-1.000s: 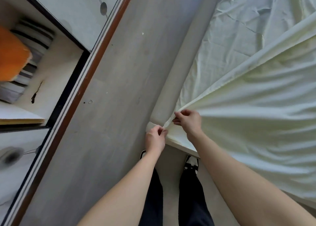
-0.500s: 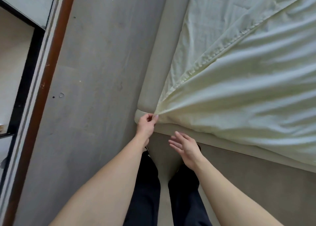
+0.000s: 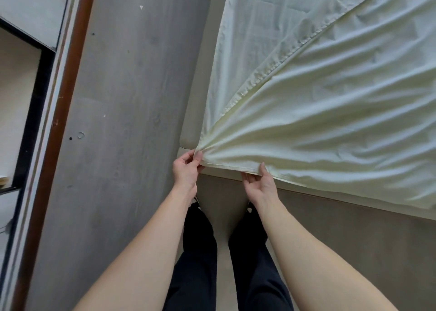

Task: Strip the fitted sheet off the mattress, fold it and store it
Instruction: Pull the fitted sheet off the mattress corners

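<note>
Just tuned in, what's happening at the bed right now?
A person stands at the corner of the bed, working on the pale yellow fitted sheet. The left hand pinches the sheet's bunched corner, and the right hand grips the hem a little further along the bed's near edge. The sheet is pulled up and folded diagonally, so part of the white mattress lies bare. The sheet is only partly off; folding has not started. A wardrobe stands across the grey floor.
</note>
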